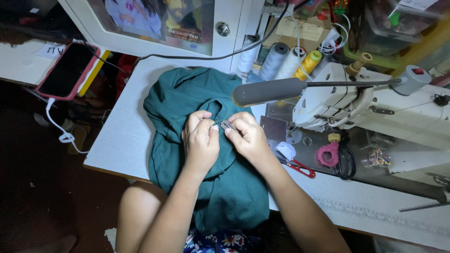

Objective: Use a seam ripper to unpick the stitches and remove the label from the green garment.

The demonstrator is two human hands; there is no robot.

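both hands, left hand point(200, 140) and right hand point(246, 138), pinch-grip a small metal tool point(228, 125) on the crumpled dark-green garment point(187, 100) (seam area).

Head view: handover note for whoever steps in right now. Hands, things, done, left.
Left hand: grip closed on a fold of the dark green garment, pinching it near the seam.
Right hand: grip closed on a small metal tool, tip at the same seam, both hands nearly touching.
Garment lies bunched on the white table and hangs over the front edge into the lap, left of the sewing machine.
Red-handled snips and black scissors lie on the machine bed, untouched.
Done: garment is off the needle. Left: the seam work in hand; how far along it is cannot be told.
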